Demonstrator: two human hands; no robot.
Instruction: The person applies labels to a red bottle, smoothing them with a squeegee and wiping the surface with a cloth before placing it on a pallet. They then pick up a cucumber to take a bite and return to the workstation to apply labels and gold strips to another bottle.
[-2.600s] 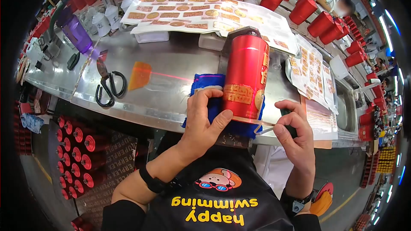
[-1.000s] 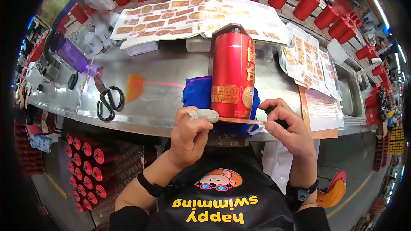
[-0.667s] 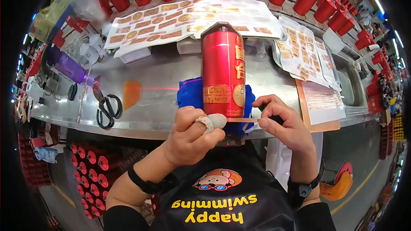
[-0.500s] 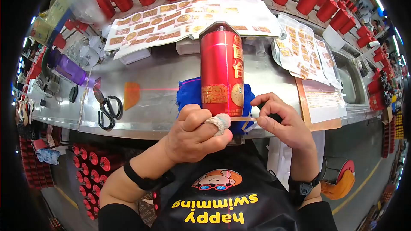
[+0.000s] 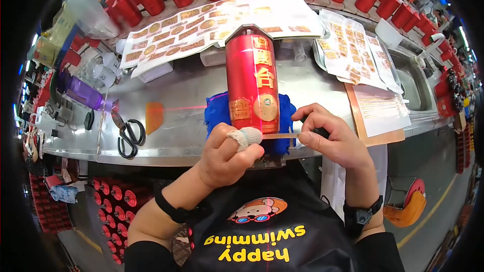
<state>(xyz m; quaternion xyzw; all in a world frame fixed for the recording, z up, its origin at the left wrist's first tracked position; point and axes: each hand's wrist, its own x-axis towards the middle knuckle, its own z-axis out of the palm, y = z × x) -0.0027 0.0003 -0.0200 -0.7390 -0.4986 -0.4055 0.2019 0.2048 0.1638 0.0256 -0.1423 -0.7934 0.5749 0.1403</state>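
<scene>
Head view shows a worker's left hand [image 5: 227, 153] with its fingers curled closed and a knit finger cover [image 5: 246, 138] pressed to the lower end of a red bottle [image 5: 250, 78] bearing gold characters. Pinched between thumb and fingertips of the right hand [image 5: 330, 136], a thin translucent strip [image 5: 282, 135] runs along the bottle's near end. The bottle lies over a blue cloth [image 5: 286, 116] on a metal workbench [image 5: 186, 88], its far end by a dark angular holder [image 5: 250, 29]. Black-handled scissors [image 5: 128, 133] rest beside an orange scraper [image 5: 154, 116]; sheets of gold decals [image 5: 201, 27] lie beyond.
</scene>
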